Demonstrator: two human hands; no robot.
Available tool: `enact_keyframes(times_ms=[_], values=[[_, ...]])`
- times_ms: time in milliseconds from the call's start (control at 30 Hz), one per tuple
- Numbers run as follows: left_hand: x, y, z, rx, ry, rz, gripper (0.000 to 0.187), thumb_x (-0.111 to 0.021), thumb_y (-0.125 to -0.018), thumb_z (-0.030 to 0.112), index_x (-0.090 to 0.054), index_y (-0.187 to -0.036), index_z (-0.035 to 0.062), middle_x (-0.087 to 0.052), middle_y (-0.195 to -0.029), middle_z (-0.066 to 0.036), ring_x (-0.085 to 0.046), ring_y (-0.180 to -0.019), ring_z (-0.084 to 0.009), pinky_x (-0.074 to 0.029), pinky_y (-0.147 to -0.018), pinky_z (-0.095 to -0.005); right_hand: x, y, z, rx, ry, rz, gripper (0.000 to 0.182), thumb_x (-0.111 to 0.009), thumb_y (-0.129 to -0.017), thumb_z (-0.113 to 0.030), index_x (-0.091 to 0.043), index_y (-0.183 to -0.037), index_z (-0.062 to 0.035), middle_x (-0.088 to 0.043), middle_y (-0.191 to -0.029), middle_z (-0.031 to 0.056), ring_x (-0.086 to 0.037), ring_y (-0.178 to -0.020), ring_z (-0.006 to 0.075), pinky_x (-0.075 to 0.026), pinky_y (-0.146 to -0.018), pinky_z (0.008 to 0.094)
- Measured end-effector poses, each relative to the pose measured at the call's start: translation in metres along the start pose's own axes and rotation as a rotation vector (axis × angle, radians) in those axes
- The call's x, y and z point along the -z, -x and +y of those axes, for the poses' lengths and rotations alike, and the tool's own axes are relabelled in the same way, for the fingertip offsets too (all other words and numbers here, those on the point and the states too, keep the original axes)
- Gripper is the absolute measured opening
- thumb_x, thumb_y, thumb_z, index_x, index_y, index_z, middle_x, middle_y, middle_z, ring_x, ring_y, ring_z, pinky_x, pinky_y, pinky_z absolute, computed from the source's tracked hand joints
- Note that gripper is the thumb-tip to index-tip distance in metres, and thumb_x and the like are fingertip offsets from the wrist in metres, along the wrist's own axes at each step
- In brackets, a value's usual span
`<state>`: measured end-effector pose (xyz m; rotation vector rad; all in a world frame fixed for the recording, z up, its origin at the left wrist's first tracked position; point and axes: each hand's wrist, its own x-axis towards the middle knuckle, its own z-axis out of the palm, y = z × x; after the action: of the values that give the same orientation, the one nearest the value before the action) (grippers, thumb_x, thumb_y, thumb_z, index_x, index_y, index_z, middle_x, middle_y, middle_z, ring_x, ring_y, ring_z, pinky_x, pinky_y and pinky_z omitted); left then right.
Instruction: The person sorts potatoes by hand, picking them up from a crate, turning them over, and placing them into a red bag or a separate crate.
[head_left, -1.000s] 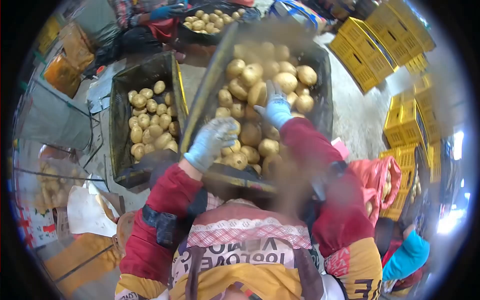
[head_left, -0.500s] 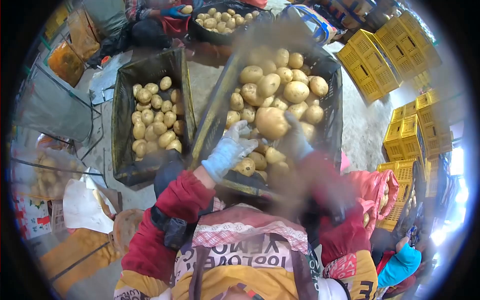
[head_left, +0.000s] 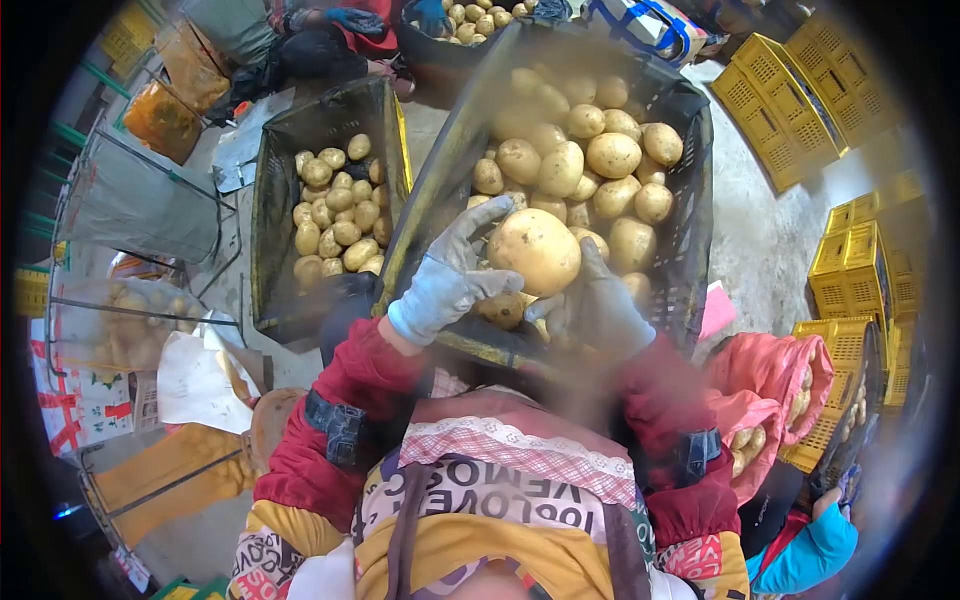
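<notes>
A large yellow potato (head_left: 534, 250) is lifted above the near end of a black crate (head_left: 690, 215) full of potatoes. My right hand (head_left: 598, 305), in a grey glove, grips it from below and from the right. My left hand (head_left: 450, 275), in a pale blue-grey glove, touches the potato's left side with its fingers spread. Both sleeves are dark red.
A second black crate (head_left: 268, 250) of smaller potatoes stands to the left. Another person in blue gloves (head_left: 350, 20) works at a far crate. Yellow crates (head_left: 800, 90) are stacked at right. A pink net sack (head_left: 775, 375) of potatoes and wire frames with bags (head_left: 130, 200) stand nearby.
My right hand reached into the crate, closed on a large potato and drew it back toward me. My left hand has risen from the crate's near edge to the potato.
</notes>
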<state>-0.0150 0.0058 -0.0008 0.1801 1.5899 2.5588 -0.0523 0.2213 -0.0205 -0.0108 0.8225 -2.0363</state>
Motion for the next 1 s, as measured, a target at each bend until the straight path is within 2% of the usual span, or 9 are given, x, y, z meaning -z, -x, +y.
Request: enact_keyframes(times_ms=[200,267,400,467,567,700,800,867,1000], values=[[-0.001,-0.001,-0.005,-0.057,-0.055,-0.045,0.079,-0.075,-0.072,-0.007,-0.037,-0.141,0.0012,-0.045,-0.141,-0.011,-0.047,-0.127,-0.0223,-0.04,-0.107,-0.0362,0.006,-0.006,0.005,0.039,-0.188,-0.069,0.072,-0.042,-0.096,-0.057,-0.036,-0.14,-0.0002,-0.06,-0.118,0.0229,-0.069,-0.084,0.0317,-0.06,-0.056,0.0325],[-0.001,-0.003,-0.009,-0.073,-0.081,-0.067,0.078,-0.073,-0.074,-0.007,-0.036,-0.142,0.0012,-0.045,-0.141,-0.011,-0.047,-0.127,-0.022,-0.04,-0.106,-0.0359,-0.002,-0.006,0.002,0.153,-0.09,0.038,0.073,-0.047,-0.094,-0.056,-0.037,-0.14,-0.0006,-0.058,-0.123,0.0197,-0.066,-0.099,0.03,-0.06,-0.072,0.0375],[0.002,-0.007,-0.002,0.269,0.0,-0.065,0.077,-0.069,-0.08,-0.002,-0.029,-0.145,0.002,-0.044,-0.139,-0.013,-0.048,-0.126,-0.0216,-0.046,-0.1,-0.0335,-0.01,0.005,-0.014,0.135,-0.207,0.011,0.067,-0.063,-0.089,-0.037,-0.038,-0.141,-0.0029,-0.052,-0.133,0.0162,-0.057,-0.116,0.0277,-0.053,-0.092,0.0409],[-0.001,-0.007,0.005,0.397,-0.043,-0.117,0.078,-0.068,-0.081,-0.001,-0.027,-0.147,0.0025,-0.044,-0.139,-0.013,-0.048,-0.126,-0.0218,-0.048,-0.098,-0.0326,-0.007,0.001,-0.013,0.57,0.546,0.163,0.075,-0.072,-0.079,-0.012,-0.035,-0.144,-0.0063,-0.045,-0.139,0.0138,-0.05,-0.125,0.0258,-0.044,-0.103,0.0406],[-0.004,-0.002,0.011,0.242,0.104,-0.164,0.082,-0.069,-0.081,0.001,-0.024,-0.148,0.0046,-0.045,-0.137,-0.012,-0.05,-0.125,-0.0226,-0.05,-0.094,-0.0315,-0.002,-0.007,-0.006,0.714,0.563,0.068,0.088,-0.072,-0.07,0.005,-0.032,-0.147,-0.009,-0.042,-0.141,0.0123,-0.048,-0.127,0.0241,-0.043,-0.102,0.0363],[0.008,0.003,0.006,0.204,0.155,-0.09,0.076,-0.071,-0.078,-0.001,-0.033,-0.143,0.006,-0.049,-0.133,-0.01,-0.053,-0.12,-0.02,-0.047,-0.098,-0.0313,-0.009,-0.01,-0.001,0.691,0.556,0.088,0.074,-0.063,-0.082,-0.005,-0.027,-0.147,-0.0031,-0.044,-0.139,0.0146,-0.051,-0.123,0.026,-0.045,-0.1,0.0384],[0.022,0.006,0.008,0.079,0.171,-0.038,0.074,-0.072,-0.08,0.006,-0.035,-0.143,0.0079,-0.045,-0.137,-0.015,-0.049,-0.125,-0.0304,-0.052,-0.095,-0.0416,0.008,-0.009,-0.004,0.448,0.316,0.175,0.068,-0.069,-0.084,-0.009,-0.034,-0.143,-0.0046,-0.053,-0.13,0.0134,-0.06,-0.109,0.0216,-0.05,-0.092,0.0373],[0.052,0.002,0.017,0.041,0.766,0.155,0.064,-0.075,-0.081,0.015,-0.042,-0.135,0.0042,-0.05,-0.132,-0.012,-0.054,-0.117,-0.0265,-0.054,-0.092,-0.0376,0.02,-0.01,-0.002,0.419,0.338,0.387,0.051,-0.065,-0.091,-0.018,-0.043,-0.135,-0.0034,-0.062,-0.116,0.0128,-0.064,-0.095,0.0212,-0.052,-0.084,0.0372],[0.119,-0.008,0.053,-0.068,1.275,0.17,0.053,-0.071,-0.086,0.021,-0.049,-0.131,0.0027,-0.056,-0.125,-0.015,-0.061,-0.103,-0.0269,-0.056,-0.09,-0.0346,0.025,-0.011,-0.004,0.354,0.306,0.557,0.04,-0.063,-0.093,-0.021,-0.049,-0.126,-0.0043,-0.065,-0.107,0.0118,-0.065,-0.089,0.0218,-0.052,-0.08,0.0344]])
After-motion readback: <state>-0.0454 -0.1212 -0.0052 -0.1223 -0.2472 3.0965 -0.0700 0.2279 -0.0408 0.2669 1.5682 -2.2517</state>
